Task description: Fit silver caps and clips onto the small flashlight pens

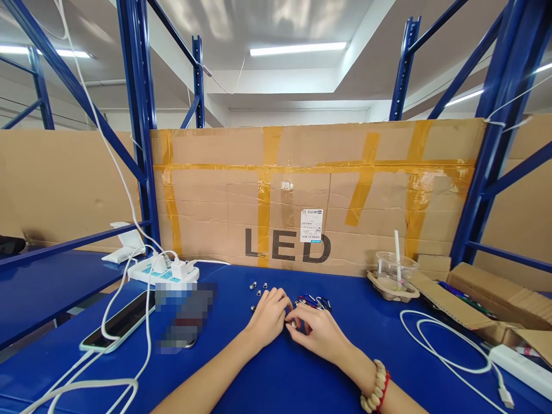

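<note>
My left hand (268,317) is closed, its fingers curled down at the middle of the blue table (267,379). What lies under its fingertips is hidden. Close by on the right, my right hand (321,333) pinches a small shiny metal piece (294,324) between thumb and fingers, its fingertips almost meeting the left hand. Several small silver metal pieces (259,293) lie scattered beyond the left hand. Just behind the right hand is a small pile of red, blue and dark clips (314,301) that look like carabiners. A beaded bracelet (374,388) circles my right wrist.
On the left are a phone (125,322), a white power strip (166,273) and loose white cables (149,339). At right stand a clear cup (390,267) in a carton holder, a coiled white cable (452,362) and an open cardboard box (504,293). A cardboard panel (207,201) closes the back.
</note>
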A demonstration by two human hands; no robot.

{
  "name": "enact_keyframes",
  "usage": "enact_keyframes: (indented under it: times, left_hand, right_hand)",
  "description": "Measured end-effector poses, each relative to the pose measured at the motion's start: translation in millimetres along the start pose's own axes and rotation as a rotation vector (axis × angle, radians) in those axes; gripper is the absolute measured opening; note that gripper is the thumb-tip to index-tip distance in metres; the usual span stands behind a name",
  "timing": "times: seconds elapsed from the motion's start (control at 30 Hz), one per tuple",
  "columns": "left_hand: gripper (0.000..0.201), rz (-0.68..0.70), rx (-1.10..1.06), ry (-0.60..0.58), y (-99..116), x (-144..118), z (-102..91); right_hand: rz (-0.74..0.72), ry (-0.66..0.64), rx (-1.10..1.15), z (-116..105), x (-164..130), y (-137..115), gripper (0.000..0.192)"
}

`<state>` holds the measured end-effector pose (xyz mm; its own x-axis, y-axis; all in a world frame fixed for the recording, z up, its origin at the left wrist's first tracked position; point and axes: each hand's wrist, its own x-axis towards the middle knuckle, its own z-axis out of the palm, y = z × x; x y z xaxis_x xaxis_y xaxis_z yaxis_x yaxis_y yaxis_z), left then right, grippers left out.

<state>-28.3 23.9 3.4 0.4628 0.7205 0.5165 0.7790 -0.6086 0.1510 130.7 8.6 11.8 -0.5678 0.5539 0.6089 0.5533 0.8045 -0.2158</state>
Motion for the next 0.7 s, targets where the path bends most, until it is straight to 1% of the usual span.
enact_keyframes:
  times: [0.4, 0.6, 0.7]
  left_hand:
    - [0.028, 0.013, 0.01, -0.026, -0.2, 0.9, -1.5]
    - [0.031, 0.017, 0.029, -0.068, -1.5, 0.9, -1.5]
    - [0.033, 0.018, 0.028, -0.066, -2.0, 0.5, -1.4]
  right_hand:
    - [-0.007, 0.024, -0.008, -0.4, 0.8, -3.6, 0.013]
    - [-0.032, 0.069, -0.029, -3.6, 1.0, -4.0, 0.017]
    - [-0.036, 0.084, -0.035, -4.7, 0.9, -3.7, 0.017]
